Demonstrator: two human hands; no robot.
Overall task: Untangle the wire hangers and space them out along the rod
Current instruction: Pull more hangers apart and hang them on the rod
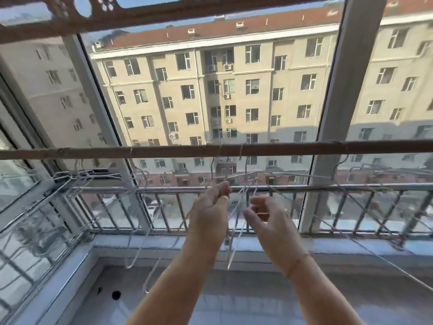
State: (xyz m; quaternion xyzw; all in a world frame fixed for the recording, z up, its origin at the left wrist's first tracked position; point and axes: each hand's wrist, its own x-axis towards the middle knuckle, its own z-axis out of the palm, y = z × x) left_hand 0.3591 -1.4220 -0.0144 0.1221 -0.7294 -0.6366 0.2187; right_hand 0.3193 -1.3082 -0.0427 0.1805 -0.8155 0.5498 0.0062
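Observation:
A brown wooden rod (164, 151) runs across the view in front of the window. Thin white wire hangers hang from it. A tangled bunch (236, 207) hangs at the middle, between my hands. My left hand (210, 207) is pinched shut on a wire near the top of this bunch. My right hand (264, 221) is curled around another wire of the same bunch, just to the right. More hangers (138, 221) hang further left, and a cluster (86, 177) sits near the left window frame. One long hanger (351, 181) stretches out to the right.
Behind the rod stand a metal railing (351, 188) and large window panes with white frames (337, 113). A white tiled sill (164, 245) runs below. A second wooden beam (187, 15) crosses overhead. An apartment building fills the view outside.

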